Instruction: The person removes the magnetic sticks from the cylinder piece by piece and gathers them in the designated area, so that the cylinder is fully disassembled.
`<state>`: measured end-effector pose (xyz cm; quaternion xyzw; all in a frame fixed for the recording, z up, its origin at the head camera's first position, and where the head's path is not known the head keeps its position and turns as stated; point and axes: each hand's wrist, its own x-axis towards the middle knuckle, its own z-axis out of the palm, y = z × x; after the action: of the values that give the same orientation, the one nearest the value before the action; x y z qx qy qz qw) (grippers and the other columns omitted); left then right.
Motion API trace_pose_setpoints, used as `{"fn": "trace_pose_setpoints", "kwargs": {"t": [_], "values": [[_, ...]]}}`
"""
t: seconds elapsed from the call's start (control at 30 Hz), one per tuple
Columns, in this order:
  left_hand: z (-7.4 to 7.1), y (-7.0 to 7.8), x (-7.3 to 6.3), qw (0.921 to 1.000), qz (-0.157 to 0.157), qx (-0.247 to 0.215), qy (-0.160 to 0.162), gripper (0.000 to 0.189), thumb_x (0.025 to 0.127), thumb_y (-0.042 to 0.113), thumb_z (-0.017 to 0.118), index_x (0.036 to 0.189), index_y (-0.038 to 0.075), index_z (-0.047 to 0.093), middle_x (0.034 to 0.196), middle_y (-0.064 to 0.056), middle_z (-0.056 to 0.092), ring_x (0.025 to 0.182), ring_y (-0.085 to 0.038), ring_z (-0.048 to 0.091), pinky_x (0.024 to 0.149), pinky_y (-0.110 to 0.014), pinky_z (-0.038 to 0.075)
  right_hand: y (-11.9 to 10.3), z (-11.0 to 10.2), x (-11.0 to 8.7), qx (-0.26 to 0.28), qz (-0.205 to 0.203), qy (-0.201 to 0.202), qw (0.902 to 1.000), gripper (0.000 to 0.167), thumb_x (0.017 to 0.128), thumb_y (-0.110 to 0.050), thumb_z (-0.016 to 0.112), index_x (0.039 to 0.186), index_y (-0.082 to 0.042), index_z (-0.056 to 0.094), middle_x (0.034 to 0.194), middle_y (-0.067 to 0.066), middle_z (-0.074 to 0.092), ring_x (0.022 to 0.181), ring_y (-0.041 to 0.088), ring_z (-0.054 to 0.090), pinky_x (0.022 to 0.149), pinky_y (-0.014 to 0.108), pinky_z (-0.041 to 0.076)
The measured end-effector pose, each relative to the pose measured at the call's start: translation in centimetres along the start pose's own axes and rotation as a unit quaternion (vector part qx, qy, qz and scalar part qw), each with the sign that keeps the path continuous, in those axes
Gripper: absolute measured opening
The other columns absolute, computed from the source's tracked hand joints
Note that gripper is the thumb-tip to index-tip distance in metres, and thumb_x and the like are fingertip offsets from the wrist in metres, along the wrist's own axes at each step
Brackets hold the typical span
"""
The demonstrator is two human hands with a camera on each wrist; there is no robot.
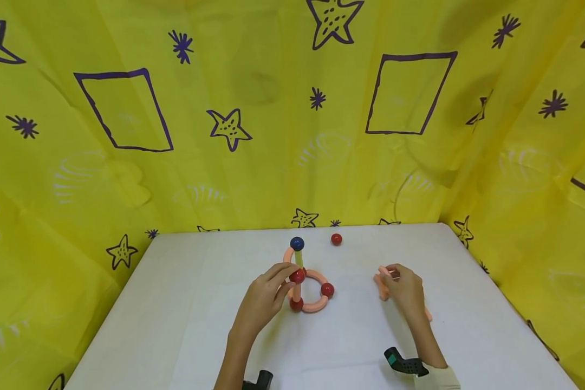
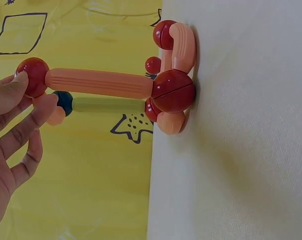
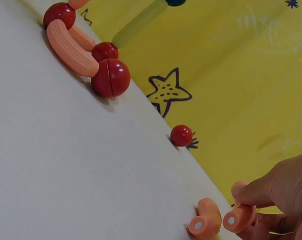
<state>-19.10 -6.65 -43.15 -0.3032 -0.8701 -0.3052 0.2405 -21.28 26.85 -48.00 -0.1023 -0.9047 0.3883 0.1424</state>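
Note:
My left hand (image 1: 259, 303) pinches a red ball (image 2: 32, 76) at the top of an upright peach rod (image 2: 101, 84). That rod stands on another red ball (image 2: 174, 91) in a ring of curved peach rods (image 1: 316, 307) and red balls lying on the table. Behind it, a yellow-green rod (image 2: 108, 104) rises from the ring with a dark blue ball (image 1: 297, 244) on top. A curved peach piece runs from near the blue ball, partly hidden by my left hand. On the right, my right hand (image 1: 408, 290) pinches a short curved peach rod (image 3: 243, 212) with a silvery end.
Beside my right fingers a second curved peach rod (image 3: 208, 215) lies on the white table (image 1: 175, 325). One more peach piece (image 1: 428, 314) shows past my right wrist. A loose red ball (image 1: 336, 239) sits near the back edge, before a yellow patterned curtain (image 1: 273, 179).

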Motion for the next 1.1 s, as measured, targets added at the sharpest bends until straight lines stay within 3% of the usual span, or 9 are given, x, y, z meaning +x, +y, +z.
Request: {"fn": "trace_pose_setpoints", "kwargs": {"t": [0.5,0.87,1.1], "values": [[0.1,0.0,0.1,1.0,-0.005,0.002,-0.001,0.036,0.085,0.009,0.074,0.12,0.015,0.068,0.118,0.001,0.067,0.103,-0.015,0.068,0.083,-0.025,0.056,0.7,0.7,-0.2,-0.025,0.003,-0.012,0.9996,0.03,0.097,-0.021,0.061,0.108,0.006,0.065,0.094,0.024,0.07,0.074,0.027,0.064,0.059,0.033,0.048],[0.1,-0.1,0.0,1.0,0.001,0.002,0.004,0.037,0.086,0.005,0.073,0.121,0.015,0.067,0.12,0.002,0.066,0.103,-0.015,0.068,0.081,-0.024,0.056,0.6,1.3,-0.1,-0.029,-0.002,-0.002,0.9996,0.032,0.097,-0.025,0.061,0.105,0.005,0.067,0.092,0.023,0.07,0.064,0.02,0.062,0.056,0.029,0.047],[0.1,-0.1,0.0,1.0,-0.002,0.008,-0.002,0.035,0.087,0.008,0.073,0.121,0.015,0.067,0.12,0.001,0.066,0.104,-0.015,0.068,0.083,-0.024,0.056,0.7,1.4,-0.4,-0.042,-0.014,0.007,0.999,0.034,0.097,-0.024,0.061,0.11,0.007,0.065,0.096,0.025,0.068,0.08,0.033,0.065,0.068,0.044,0.052]]}}
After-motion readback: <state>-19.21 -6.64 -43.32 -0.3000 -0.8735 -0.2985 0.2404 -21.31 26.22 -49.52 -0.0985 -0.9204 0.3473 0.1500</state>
